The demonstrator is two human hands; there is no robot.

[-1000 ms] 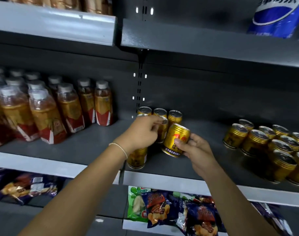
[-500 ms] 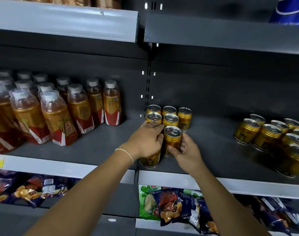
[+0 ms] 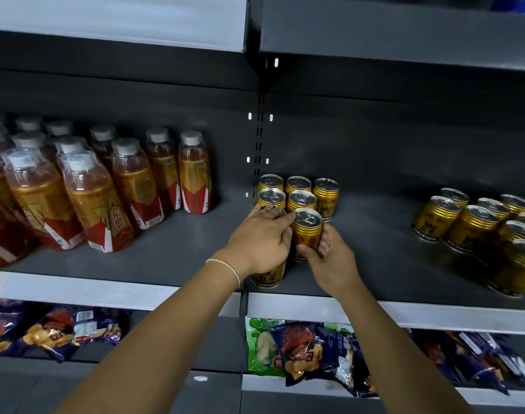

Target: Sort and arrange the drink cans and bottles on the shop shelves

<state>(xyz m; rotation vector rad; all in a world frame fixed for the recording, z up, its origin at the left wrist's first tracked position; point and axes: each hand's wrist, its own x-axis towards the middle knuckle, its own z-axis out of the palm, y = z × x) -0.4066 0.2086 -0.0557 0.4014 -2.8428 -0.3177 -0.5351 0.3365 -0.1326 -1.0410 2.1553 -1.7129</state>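
With right-hand fingers [image 3: 325, 239] and thumb, clamps gold can [image 3: 307, 231] round its lower body: fingers curled on the far right side, thumb across the near face. Holds can upright, pull-tab lid up, base at shelf [image 3: 180, 243] level; contact with shelf surface not confirmable. Places right hand [image 3: 330, 261] just right of can, wrist over shelf front edge.

Lays left hand [image 3: 261, 243] palm-down over front can [image 3: 268, 274], covering its lid and leaving only the lower label in view. Extends left fingers [image 3: 268, 212] close together and nearly straight, tips reaching the rim of a can in can block [image 3: 300, 192], index finger against the side of gold can. Hides left thumb under palm. Carries thin bracelet [image 3: 225, 267] on left wrist.

Locates gold can directly in front of can block, at left end of right shelf bay, next to front can. Note can block as five upright cans: three at back, two ahead. Note loose cans [image 3: 470, 225] well apart at far right of same shelf. Note bottles [image 3: 105, 189], amber with red labels and grey caps, upright in rows on left bay. Note snack bags [image 3: 300, 351] on the level below.
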